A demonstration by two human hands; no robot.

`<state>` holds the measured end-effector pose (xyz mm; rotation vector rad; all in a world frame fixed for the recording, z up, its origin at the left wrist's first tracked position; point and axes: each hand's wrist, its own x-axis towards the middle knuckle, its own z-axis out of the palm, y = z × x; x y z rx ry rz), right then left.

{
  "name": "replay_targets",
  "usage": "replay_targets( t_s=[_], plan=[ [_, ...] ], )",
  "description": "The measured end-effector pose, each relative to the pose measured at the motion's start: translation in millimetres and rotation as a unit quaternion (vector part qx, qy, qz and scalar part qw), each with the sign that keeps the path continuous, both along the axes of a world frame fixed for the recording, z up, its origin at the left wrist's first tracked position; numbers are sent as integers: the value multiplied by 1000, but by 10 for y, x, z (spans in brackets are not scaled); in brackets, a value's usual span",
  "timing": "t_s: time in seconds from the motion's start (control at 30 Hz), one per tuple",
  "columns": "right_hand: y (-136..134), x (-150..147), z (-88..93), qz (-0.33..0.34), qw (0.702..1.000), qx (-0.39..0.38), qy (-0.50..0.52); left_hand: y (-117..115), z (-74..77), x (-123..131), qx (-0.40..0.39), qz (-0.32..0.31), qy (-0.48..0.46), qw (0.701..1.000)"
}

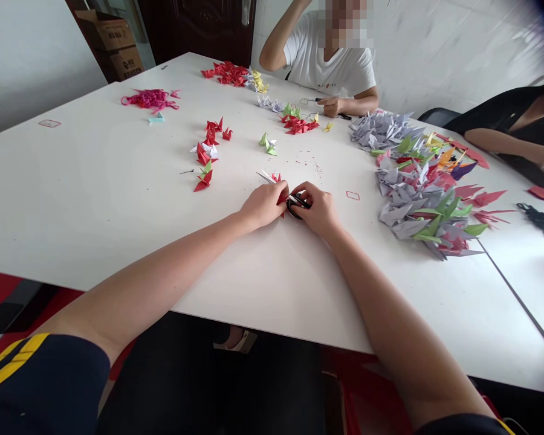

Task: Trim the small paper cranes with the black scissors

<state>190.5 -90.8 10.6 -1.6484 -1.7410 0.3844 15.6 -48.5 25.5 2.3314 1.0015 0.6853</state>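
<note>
Both of my hands meet near the middle of the white table (95, 199). My left hand (263, 204) is closed on a small red folded paper piece (281, 194). My right hand (316, 207) is closed on a pair of scissors (294, 202) with black handles. The thin metal blades (266, 176) stick out to the upper left, past my left hand. The blades lie by the red paper.
A big heap of grey, red and green paper cranes (419, 193) lies to the right. Small crane groups (207, 154) sit ahead left. A pink tangle (149, 98) lies far left. One person in a white shirt (330, 66) sits opposite, another in black (517, 124) at right.
</note>
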Motion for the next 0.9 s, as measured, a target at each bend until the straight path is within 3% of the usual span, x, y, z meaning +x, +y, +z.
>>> replay_targets(
  t_s=[0.9],
  plan=[
    [-24,-1,32,2,1000,0,-18,-33,3,23,1,5,7,1000]
  ],
)
